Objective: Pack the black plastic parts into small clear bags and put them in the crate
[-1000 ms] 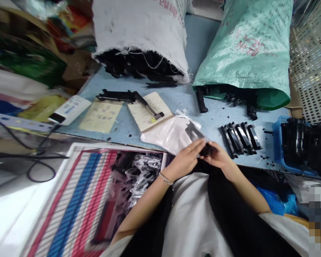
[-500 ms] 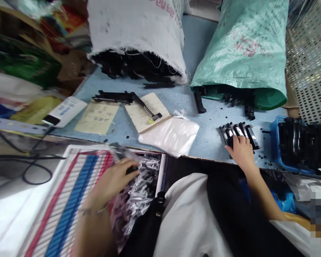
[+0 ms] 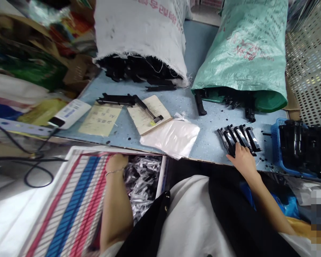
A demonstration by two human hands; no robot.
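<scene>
My left hand (image 3: 117,162) is down inside the striped bag (image 3: 87,185) at the table's near edge, beside a heap of black parts in clear plastic wrappers (image 3: 144,178). Its fingers are out of sight below the rim, so I cannot see what it holds. At the table's near edge on the right, my right hand (image 3: 242,159) has its thumb and fingers closed on the near end of a slim black plastic part (image 3: 229,142). More glossy black parts (image 3: 242,135) lie side by side with it in a slanted row.
Behind stand a white woven sack (image 3: 139,32) and a green sack (image 3: 243,53), both spilling black parts. A blue basket (image 3: 276,142) of parts is at the right. Clear bags (image 3: 172,137), a notebook (image 3: 139,117) with a black-handled tool (image 3: 147,109), and a white box (image 3: 72,112) lie left.
My left hand, which held a wrapped black part above the heap, has gone down into the striped bag. My right hand stays at the row of parts, its fingers slightly lower.
</scene>
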